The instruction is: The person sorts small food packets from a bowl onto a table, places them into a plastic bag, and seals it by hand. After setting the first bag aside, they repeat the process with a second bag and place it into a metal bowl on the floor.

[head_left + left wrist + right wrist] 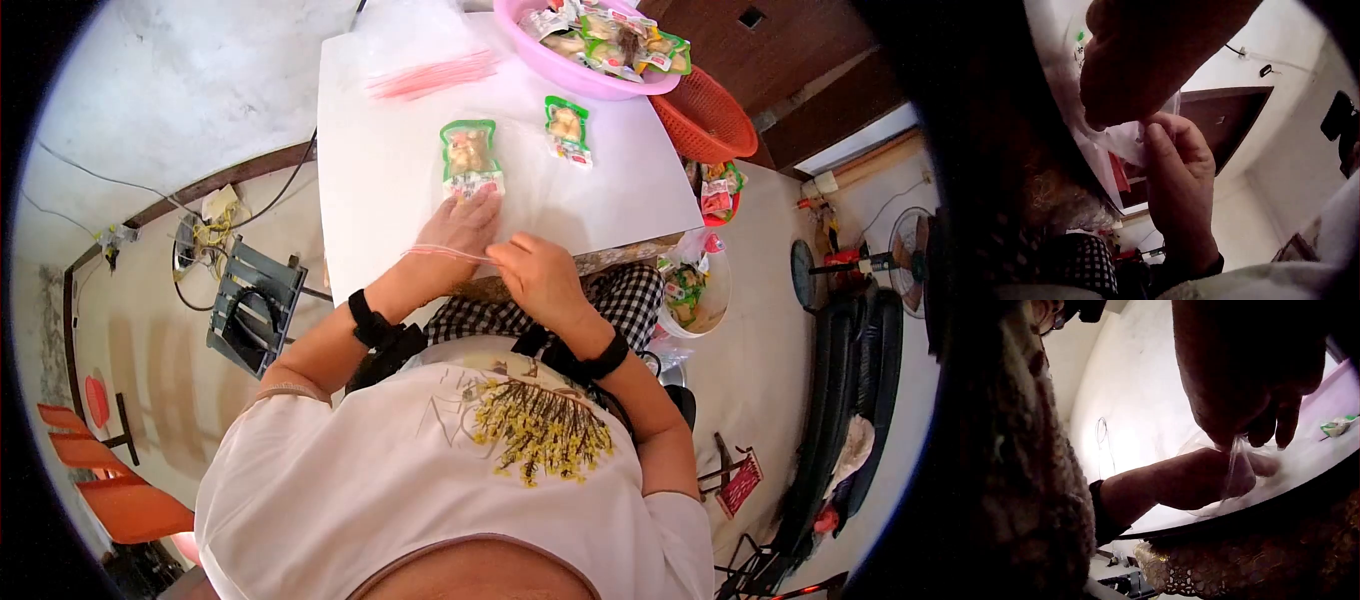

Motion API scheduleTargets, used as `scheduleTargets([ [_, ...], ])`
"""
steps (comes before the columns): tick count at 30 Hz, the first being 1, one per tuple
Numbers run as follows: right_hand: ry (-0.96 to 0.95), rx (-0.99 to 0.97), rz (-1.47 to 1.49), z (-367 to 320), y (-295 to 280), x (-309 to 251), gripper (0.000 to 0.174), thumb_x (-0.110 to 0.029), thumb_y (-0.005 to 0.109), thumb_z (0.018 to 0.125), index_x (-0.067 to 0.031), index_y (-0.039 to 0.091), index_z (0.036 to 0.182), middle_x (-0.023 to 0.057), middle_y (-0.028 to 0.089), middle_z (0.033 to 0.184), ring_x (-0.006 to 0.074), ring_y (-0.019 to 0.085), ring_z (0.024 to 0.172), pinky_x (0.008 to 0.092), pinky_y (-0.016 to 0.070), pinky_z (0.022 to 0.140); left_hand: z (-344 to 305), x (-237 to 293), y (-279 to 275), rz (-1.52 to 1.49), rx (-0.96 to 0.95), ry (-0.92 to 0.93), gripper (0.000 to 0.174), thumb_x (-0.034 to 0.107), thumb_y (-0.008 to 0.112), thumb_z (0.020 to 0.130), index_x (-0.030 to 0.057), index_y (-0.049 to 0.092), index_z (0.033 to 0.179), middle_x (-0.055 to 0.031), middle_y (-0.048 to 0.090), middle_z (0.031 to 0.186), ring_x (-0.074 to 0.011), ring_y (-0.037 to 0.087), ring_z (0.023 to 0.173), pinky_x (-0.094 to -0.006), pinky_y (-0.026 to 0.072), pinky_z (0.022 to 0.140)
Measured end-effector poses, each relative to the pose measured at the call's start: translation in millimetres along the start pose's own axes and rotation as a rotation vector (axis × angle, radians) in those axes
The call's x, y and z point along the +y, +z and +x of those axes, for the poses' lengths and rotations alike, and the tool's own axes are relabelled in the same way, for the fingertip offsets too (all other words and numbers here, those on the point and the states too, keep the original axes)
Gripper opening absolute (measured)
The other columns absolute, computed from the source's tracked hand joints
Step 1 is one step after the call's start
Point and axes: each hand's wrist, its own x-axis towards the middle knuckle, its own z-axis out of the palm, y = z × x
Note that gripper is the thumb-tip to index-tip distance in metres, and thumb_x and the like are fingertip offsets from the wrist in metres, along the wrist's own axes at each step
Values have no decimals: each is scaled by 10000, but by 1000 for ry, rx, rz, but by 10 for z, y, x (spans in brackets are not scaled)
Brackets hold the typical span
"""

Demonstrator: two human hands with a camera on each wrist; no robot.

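Observation:
On the white table, a green-and-white food packet [470, 160] with pale pieces showing through lies inside a clear plastic zip bag [410, 249], whose pink-lined mouth crosses the left wrist. My left hand [463, 232] is in the bag, its extended fingers resting on the packet's near end. With thumb and fingers my right hand [542, 281] pinches the bag's mouth at its right side. In the right wrist view the thin film stretches from the right fingertips over the left hand [1204, 478]. A second green-edged packet [567, 130] lies farther right.
A stack of pink-edged clear bags [432, 77] lies at the table's back. A pink basin [570, 78] full of packets stands at the back right, with a red basket [705, 118] beside it. Below the table's right side, a white bucket [712, 296] holds more packets.

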Motion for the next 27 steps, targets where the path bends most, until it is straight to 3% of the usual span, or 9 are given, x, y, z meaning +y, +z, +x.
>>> scheduleTargets([
  [5,33,-37,37,-41,-21,17,67,-102,609,812,-73,613,872,123,534,742,339,578,677,437,460,570,127,-148,189,-20,112,-89,375,124,523,884,-27,530,1227,-163,471,1356,-313,419,1290,-425,349,1066],
  [8,59,-81,78,-18,-36,23,98,-128,628,819,-73,628,900,122,560,770,341,584,688,438,469,589,193,-172,85,110,12,-243,355,105,499,892,-26,530,1220,-166,480,1339,-314,455,1244,-426,376,1035],
  [11,33,-166,178,33,-77,24,127,-159,645,831,-72,638,923,120,584,801,333,587,688,431,479,611,164,-219,198,173,115,-292,322,103,480,903,-8,543,1199,-166,496,1316,-318,482,1205,-420,403,997],
  [14,132,-229,244,165,-252,67,173,-195,667,830,-59,641,933,124,597,820,319,594,714,417,487,648,187,-207,195,-32,92,-392,299,109,497,883,6,570,1154,-160,528,1247,-305,506,1163,-403,429,955],
  [15,190,-242,254,212,-324,116,192,-208,676,827,-53,640,934,127,600,824,314,597,728,413,490,662,164,-187,144,-51,33,-350,294,110,504,872,2,577,1135,-157,537,1220,-301,512,1152,-403,437,940],
  [18,231,59,174,260,-279,720,267,-227,707,793,-27,625,950,148,595,903,315,598,846,411,488,731,151,-111,-108,-78,-117,-264,289,114,523,841,-12,595,1091,-148,559,1147,-292,525,1128,-402,457,898],
  [20,220,128,-101,323,-307,1053,331,-228,718,778,-22,599,1009,166,583,980,342,581,910,426,482,776,174,-118,-86,-52,-185,-262,297,117,533,824,-22,601,1077,-144,565,1109,-292,526,1126,-401,465,877],
  [24,281,98,-347,468,-340,1280,446,-211,722,766,-32,535,1129,188,552,1099,375,556,983,459,472,825,99,-185,74,-9,66,-176,255,77,543,810,-37,593,1033,-157,565,1110,-316,535,1107,-425,466,887],
  [27,392,-52,-388,615,-380,1260,462,-207,695,800,-27,529,1192,171,590,1077,374,568,996,442,473,848,-50,-141,92,-2,175,-88,297,64,558,807,-55,575,1079,-170,555,1174,-338,538,1117,-439,464,908],
])
